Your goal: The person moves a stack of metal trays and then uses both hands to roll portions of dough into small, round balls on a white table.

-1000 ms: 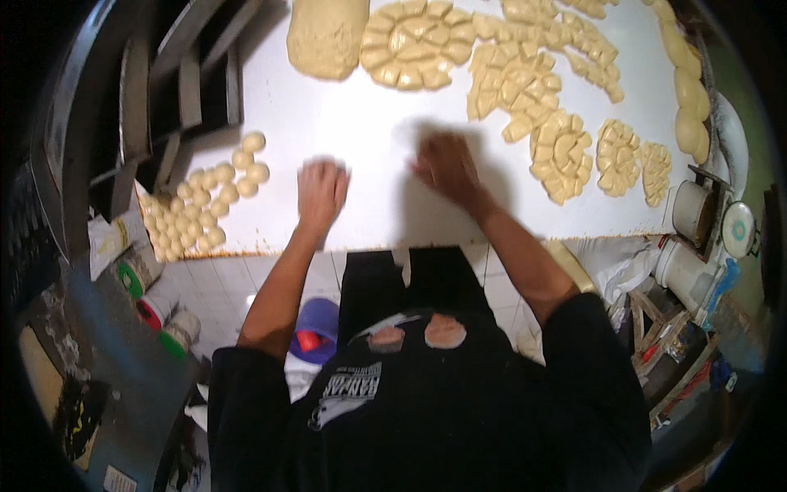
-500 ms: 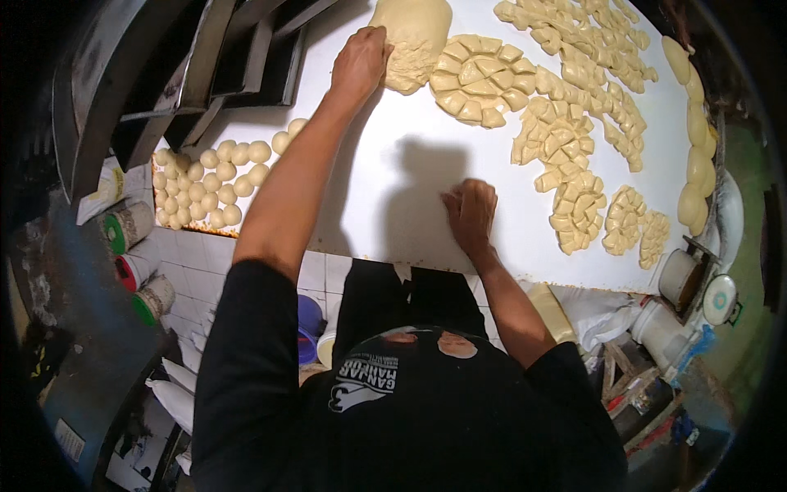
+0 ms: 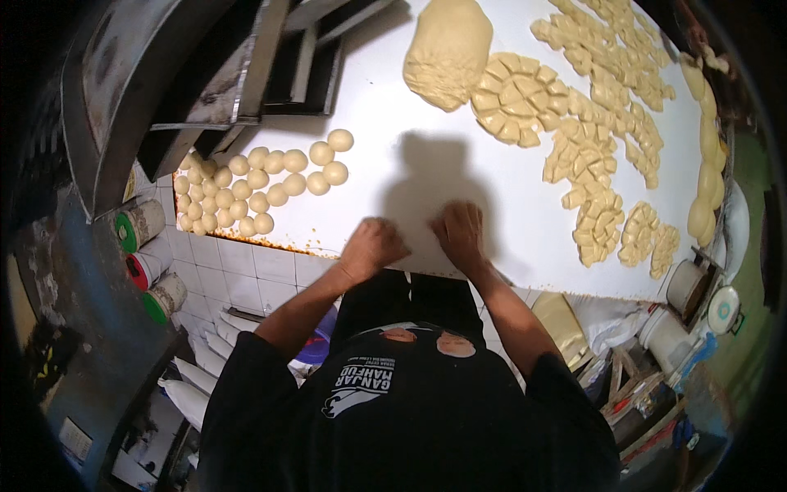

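Observation:
My left hand (image 3: 375, 248) is at the front edge of the white table (image 3: 352, 197), fingers curled downward. Just to its right, my right hand (image 3: 459, 235) is also curled over the tabletop. Whatever lies under or inside either hand is hidden. Left of my hands, smooth round dough balls (image 3: 276, 194) sit in loose rows. Ahead of me rests a large dough lump (image 3: 448, 53), rough at its near end. Beside it a flattened dough round (image 3: 520, 97) is cut into wedges, and more cut dough pieces (image 3: 592, 176) spread to the right.
Long dough rolls (image 3: 707, 156) line the table's right edge. Dark metal trays (image 3: 246, 74) are stacked at the upper left, overhanging the tabletop. Buckets with coloured lids (image 3: 141, 225) stand on the left below the table. A lidded pail (image 3: 723, 310) is at the lower right.
My left hand has left the large dough lump and come back to the front edge, near my right hand. The right hand stays in nearly the same place. The view has shifted slightly.

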